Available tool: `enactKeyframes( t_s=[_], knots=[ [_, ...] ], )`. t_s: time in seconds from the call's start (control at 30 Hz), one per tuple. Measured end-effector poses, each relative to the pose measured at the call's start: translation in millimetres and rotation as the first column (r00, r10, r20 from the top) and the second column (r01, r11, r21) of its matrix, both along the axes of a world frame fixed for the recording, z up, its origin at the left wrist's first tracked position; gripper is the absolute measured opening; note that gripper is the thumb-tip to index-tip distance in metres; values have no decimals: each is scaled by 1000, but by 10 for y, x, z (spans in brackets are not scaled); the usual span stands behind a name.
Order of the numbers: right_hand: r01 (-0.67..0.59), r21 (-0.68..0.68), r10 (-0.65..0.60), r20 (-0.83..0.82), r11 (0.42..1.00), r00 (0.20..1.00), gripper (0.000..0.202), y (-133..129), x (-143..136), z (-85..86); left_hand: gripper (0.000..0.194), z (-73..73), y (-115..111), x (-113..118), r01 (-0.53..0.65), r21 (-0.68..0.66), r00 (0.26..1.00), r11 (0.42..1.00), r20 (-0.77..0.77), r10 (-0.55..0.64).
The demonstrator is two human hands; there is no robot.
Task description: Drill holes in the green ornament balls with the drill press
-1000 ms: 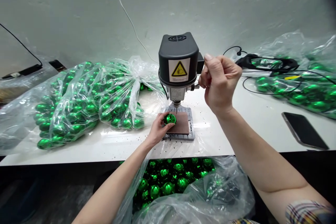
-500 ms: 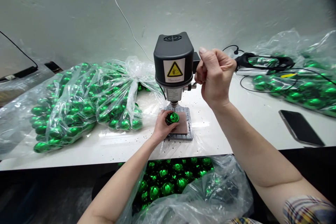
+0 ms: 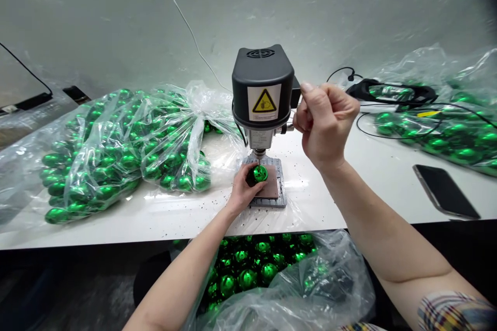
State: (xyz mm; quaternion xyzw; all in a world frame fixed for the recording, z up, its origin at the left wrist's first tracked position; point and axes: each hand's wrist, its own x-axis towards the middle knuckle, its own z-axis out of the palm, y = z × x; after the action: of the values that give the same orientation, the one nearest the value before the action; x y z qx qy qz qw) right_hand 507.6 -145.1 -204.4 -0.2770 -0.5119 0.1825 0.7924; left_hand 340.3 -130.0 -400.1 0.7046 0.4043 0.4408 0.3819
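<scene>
Under the chuck of a small black drill press (image 3: 261,83), my left hand (image 3: 244,186) grips a shiny green ball (image 3: 260,173) between thumb and fingers. The ball rests over a brown square board (image 3: 272,186) on the grey metal base (image 3: 282,199). The thin bit points down at the top of the ball; whether it touches cannot be made out. At the right side of the machine's head, my right hand (image 3: 328,121) is curled closed at the feed lever, which is mostly hidden by the fingers.
Clear bags of green balls (image 3: 104,155) lie at the left. An open bag of balls (image 3: 248,279) is below the table's front edge. At the right are a phone (image 3: 446,191), black cables, a dark-framed object (image 3: 392,92) and another bag (image 3: 462,139).
The machine, ball and both hands appear slightly further right in the view. My right hand is a little lower against the machine's head. Both grips are unchanged.
</scene>
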Motion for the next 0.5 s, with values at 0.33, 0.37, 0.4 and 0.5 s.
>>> enactKeyframes(
  t_s=[0.33, 0.37, 0.4, 0.5],
  knots=[
    [6, 269, -47, 147, 963, 988, 50, -167, -10, -499, 48, -34, -44, 16, -26, -81, 994, 996, 106, 35],
    [7, 291, -57, 165, 957, 985, 49, -169, -3, -539, 48, -31, -45, 15, -21, -88, 993, 996, 116, 31],
    [3, 308, -64, 187, 951, 980, 48, -168, 4, -573, 48, -31, -46, 15, -11, -94, 992, 995, 125, 23],
    [-23, 359, -74, 253, 933, 965, 45, -156, 26, -622, 48, -43, -45, 11, 3, -91, 991, 996, 133, 9]
  ],
)
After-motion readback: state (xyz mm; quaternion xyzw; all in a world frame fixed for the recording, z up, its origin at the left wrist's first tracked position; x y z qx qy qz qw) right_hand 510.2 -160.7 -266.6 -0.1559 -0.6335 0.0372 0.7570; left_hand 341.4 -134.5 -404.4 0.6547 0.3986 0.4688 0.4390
